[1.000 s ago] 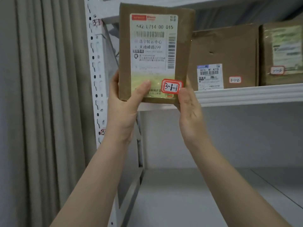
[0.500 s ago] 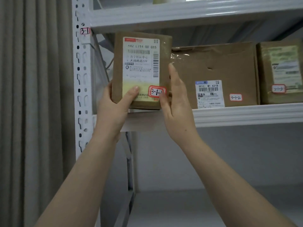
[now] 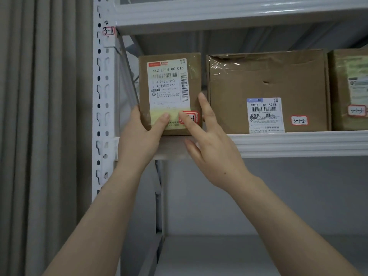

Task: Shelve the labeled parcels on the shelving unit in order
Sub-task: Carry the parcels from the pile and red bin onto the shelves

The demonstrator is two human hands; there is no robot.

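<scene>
A small brown parcel [image 3: 169, 92] with a white shipping label and a red-edged tag stands upright at the left end of the white shelf [image 3: 298, 143]. My left hand [image 3: 139, 140] grips its lower left corner, thumb across the front. My right hand [image 3: 211, 144] has straight, spread fingers; the index finger touches the tag and another finger lies along the parcel's right edge. Right of it stands a larger brown parcel [image 3: 266, 80] tagged 3-1-2, then a third parcel [image 3: 350, 88] at the frame's edge.
The white perforated upright [image 3: 102, 96] carries a 3-1 tag [image 3: 108, 31] at the top left. A shelf board [image 3: 219, 14] runs overhead. A grey curtain [image 3: 43, 116] hangs to the left. A lower shelf [image 3: 239, 253] lies below.
The small parcel has gone from held in front of the shelf to standing on it beside parcel 3-1-2. My right hand has loosened its hold and spread its fingers.
</scene>
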